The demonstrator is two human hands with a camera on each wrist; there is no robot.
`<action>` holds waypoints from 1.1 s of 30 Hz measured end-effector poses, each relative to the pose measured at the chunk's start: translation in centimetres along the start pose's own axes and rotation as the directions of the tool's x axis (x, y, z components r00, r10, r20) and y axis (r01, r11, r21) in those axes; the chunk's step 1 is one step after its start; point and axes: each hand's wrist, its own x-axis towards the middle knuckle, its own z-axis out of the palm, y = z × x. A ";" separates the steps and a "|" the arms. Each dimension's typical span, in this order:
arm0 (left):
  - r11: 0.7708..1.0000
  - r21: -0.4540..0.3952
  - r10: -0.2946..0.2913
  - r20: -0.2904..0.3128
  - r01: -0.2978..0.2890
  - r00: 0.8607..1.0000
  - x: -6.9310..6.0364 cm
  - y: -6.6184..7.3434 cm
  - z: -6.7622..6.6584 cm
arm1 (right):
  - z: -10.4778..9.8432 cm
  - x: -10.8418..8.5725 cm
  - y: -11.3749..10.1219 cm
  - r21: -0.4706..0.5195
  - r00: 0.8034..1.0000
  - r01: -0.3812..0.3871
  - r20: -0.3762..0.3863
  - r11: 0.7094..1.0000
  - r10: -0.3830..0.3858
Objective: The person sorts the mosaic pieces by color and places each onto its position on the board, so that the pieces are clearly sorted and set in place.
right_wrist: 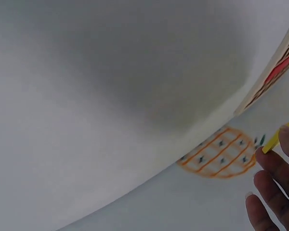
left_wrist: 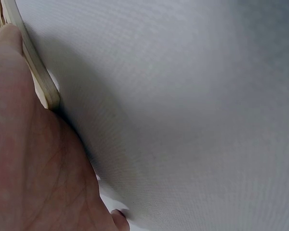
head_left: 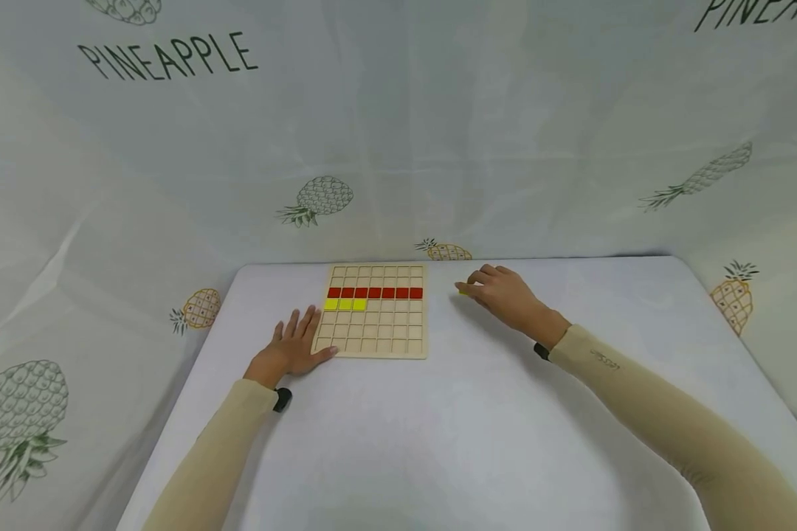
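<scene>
A square wooden grid board (head_left: 392, 330) lies on the white table, left of centre. One of its rows is filled with red tiles (head_left: 381, 293); in the row just nearer, three yellow tiles (head_left: 345, 304) sit at the left end. My left hand (head_left: 295, 350) rests with spread fingers at the board's left edge, its thumb over the near left corner. Right of the board, my right hand (head_left: 505, 295) pinches a yellow tile (right_wrist: 278, 138) between thumb and index finger, held above the table. In the left wrist view, the palm lies against the board's corner (left_wrist: 49, 96).
A pale cloth curtain (head_left: 398, 133) printed with pineapples hangs behind the table and along its sides. The white tabletop (head_left: 398, 442) stretches in front of the board and to its right. Each wrist wears a black band (head_left: 282, 400).
</scene>
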 end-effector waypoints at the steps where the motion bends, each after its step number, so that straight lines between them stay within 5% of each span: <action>1: 1.000 -0.002 -0.002 0.000 0.002 1.000 0.0 0.0 -0.1 | 0.2 0.6 -0.5 0.004 1.000 0.003 0.002 1.000 -0.003; 17: 1.000 0.017 -0.016 -0.008 0.016 1.000 1.2 -0.7 0.9 | 2.4 7.3 -6.2 0.074 0.997 0.072 -0.021 0.995 -0.071; 26: 0.999 0.022 -0.029 0.009 0.029 1.000 0.0 0.5 -0.2 | 2.9 9.9 -8.3 0.067 0.996 0.066 0.049 0.996 -0.069; 33: 0.999 0.020 -0.031 -0.001 0.031 1.000 1.0 -0.3 0.6 | 3.4 11.5 -9.4 0.052 0.992 0.068 0.099 0.996 -0.073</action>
